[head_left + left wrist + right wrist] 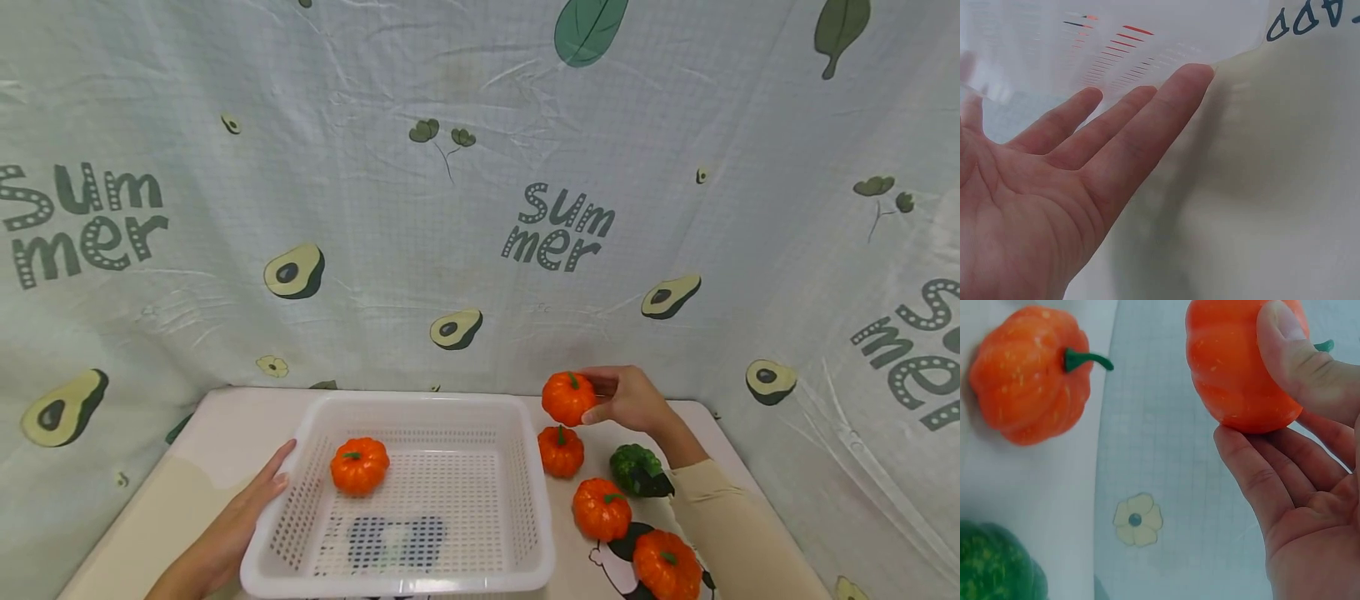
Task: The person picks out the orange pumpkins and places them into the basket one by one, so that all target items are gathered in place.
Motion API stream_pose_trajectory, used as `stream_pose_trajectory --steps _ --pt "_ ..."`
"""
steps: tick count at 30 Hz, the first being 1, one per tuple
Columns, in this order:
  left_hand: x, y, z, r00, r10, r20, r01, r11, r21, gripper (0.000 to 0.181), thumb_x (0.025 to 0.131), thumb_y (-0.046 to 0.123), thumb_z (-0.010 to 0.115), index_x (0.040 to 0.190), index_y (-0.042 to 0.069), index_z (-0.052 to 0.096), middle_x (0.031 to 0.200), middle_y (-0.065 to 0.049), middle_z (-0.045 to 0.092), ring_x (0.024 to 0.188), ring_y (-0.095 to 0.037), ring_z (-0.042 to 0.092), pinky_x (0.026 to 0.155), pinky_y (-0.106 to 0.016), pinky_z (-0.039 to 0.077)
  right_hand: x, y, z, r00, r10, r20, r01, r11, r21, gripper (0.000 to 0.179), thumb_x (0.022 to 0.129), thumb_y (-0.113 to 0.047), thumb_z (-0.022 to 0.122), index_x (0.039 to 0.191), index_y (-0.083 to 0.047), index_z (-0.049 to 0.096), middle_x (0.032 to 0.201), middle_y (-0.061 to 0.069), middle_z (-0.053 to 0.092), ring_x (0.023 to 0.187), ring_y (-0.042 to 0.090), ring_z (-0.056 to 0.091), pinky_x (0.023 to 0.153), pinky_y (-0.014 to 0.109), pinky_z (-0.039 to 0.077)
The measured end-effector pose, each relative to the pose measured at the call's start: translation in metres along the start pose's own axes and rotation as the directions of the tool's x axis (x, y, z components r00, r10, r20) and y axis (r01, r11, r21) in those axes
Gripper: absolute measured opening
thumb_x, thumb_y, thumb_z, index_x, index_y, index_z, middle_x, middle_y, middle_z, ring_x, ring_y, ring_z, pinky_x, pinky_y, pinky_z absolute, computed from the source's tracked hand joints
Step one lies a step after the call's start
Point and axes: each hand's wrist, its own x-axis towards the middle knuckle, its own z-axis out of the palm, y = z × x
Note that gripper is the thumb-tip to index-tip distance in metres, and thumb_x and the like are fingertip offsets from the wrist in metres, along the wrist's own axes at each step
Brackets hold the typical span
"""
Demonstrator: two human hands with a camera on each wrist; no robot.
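My right hand [628, 402] holds a small orange pumpkin [567, 398] up beside the far right corner of the white basket [536, 500]. In the right wrist view the thumb [1288, 347] lies across the pumpkin [1229, 369] and the fingers are under it. My left hand [238, 523] is at the basket's left side, its fingers straight. The left wrist view shows those fingertips [1194, 74] right at the basket wall [1210, 31]. One orange pumpkin [360, 467] sits inside the basket, toward the left.
Right of the basket lie three more orange pumpkins [561, 452] and a dark green one [637, 468] on the pale table [303, 402], which has printed drawings. A cloth [375, 208] with avocado prints hangs behind the table and along its sides.
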Motion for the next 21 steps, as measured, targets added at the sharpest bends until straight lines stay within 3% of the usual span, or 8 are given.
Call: stream_pose_trajectory --steps 10,21 --pt "-0.002 0.0 0.0 1.0 -0.004 -0.002 0.005 1.0 0.023 0.066 0.114 0.045 0.031 0.168 0.032 -0.004 0.175 -0.022 0.001 0.134 -0.033 0.049 0.094 -0.035 0.057 0.008 -0.009 0.012 0.997 -0.062 0.041 0.06 0.998 0.029 0.068 0.077 -0.008 0.091 0.138 0.002 0.064 0.135 0.022 0.07 0.123 0.038 0.068 0.099 0.042 0.058" --pt "-0.002 0.002 0.002 1.0 -0.026 -0.01 0.026 1.0 -0.014 0.067 0.113 0.047 0.032 0.168 0.032 -0.003 0.175 -0.023 0.002 0.132 -0.036 0.052 0.097 -0.049 0.059 0.009 -0.014 0.017 0.995 -0.07 0.067 0.067 0.996 0.052 0.067 0.078 -0.006 0.09 0.139 0.002 0.064 0.135 0.021 0.07 0.124 0.038 0.068 0.103 0.047 0.056"
